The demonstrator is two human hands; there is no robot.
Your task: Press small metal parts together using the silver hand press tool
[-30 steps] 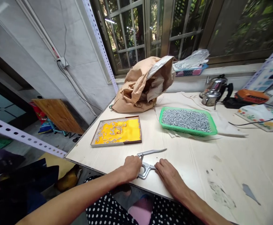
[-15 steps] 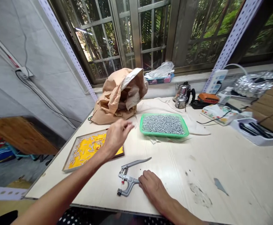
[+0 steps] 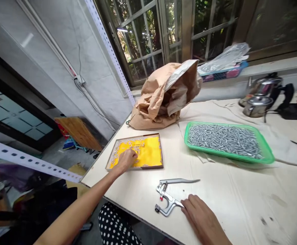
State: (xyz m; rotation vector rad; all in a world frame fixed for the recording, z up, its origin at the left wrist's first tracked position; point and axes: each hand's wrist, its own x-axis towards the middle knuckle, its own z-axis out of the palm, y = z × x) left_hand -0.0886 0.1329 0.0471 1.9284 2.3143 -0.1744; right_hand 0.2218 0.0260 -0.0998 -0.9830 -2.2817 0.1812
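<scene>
Pliers (image 3: 172,201) are laid on the surface (image 3: 215,187), the upper handle (image 3: 180,180) spread from the lower one, whose end is clamped by the curled right hand (image 3: 202,217). Left of the pliers and farther from the person, a shallow tray (image 3: 152,153) is lined in yellow and strewn with small metal pieces (image 3: 115,151). The left hand (image 3: 126,159) is held over it, fingers drawn close (whether anything is pinched between them cannot be told). Beyond the pliers to the right, a green tub (image 3: 267,153) is filled with similar-looking pieces. By a hasty sweep of the fingers, pieces could be scattered over the tray's low rim; if pinched too loosely, one could be dropped and lost off the near edge, close to the pliers. Were the right hand's grip slackened, the pliers might be swivelled by a slight knock.
</scene>
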